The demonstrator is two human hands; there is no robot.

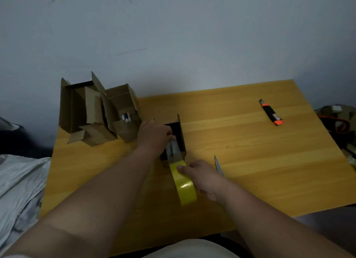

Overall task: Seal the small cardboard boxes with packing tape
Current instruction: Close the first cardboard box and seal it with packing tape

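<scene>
A small open cardboard box point(181, 132) stands at the middle of the wooden table point(260, 161), with white cylindrical items point(171, 148) showing inside. My left hand point(153, 135) grips the box from its left side, fingers curled over the top edge. Just in front of the box, my right hand point(203, 177) holds a yellow roll of packing tape point(185, 186), thumb on top. A clear strip of tape runs from the roll up to the box's near end.
Two more open cardboard boxes stand at the table's back left: a large one point(77, 107) and a smaller one point(123, 103) holding small white items. Scissors point(218, 166) lie beside my right hand. An orange-black utility knife point(271, 113) lies far right. Crumpled bedding point(17, 180) is left of the table.
</scene>
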